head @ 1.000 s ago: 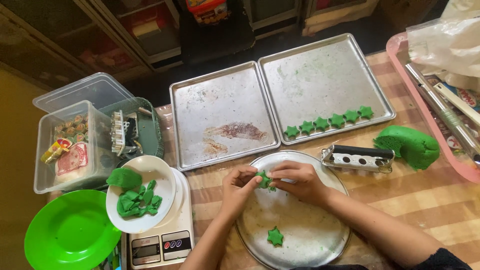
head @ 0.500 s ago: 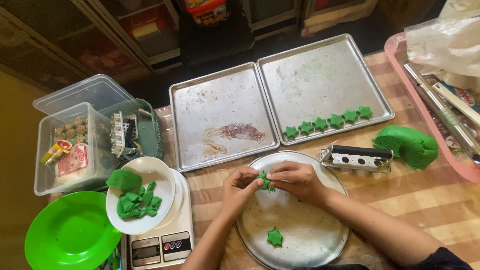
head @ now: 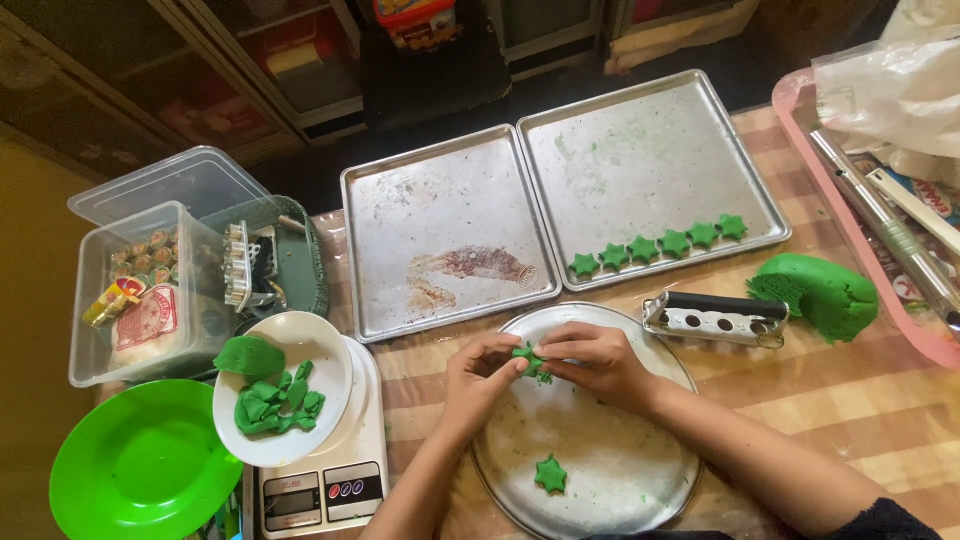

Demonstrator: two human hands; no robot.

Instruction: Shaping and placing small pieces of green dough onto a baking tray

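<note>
- Wooden planks, pale and striped, make up the worktop (head: pixel 860 400), which is crowded on every side; dark shelving fills the background behind it.
- At the near middle lies a round metal plate (head: pixel 610 470), the landmark for the rest.
- Over the far part of the plate, the left hand (head: pixel 480 375) and right hand (head: pixel 600 362) meet, fingers of both pinched narrowly on one small green dough piece (head: pixel 527 358) held between them just above the plate.
- On the near part of the plate lies one finished dough star (head: pixel 550 474), apart from the hands.
- Behind the plate sit two metal baking trays side by side: the left tray (head: pixel 440 230) with a brown smear, the right tray (head: pixel 650 170) with a row of six green stars (head: pixel 655 246) along its near edge.
- Right of the plate, a metal cutter with a black handle (head: pixel 715 316) lies just beside a lump of green dough (head: pixel 820 292).
- Further right, a pink tray (head: pixel 800 110) holds a plastic bag and long tools.
- Left of the plate, a white bowl (head: pixel 330 360) of dough scraps stands on a kitchen scale (head: pixel 330 490).
- Beyond the scale, a green plate (head: pixel 140 465) and clear plastic boxes (head: pixel 140 290) with moulds.
</note>
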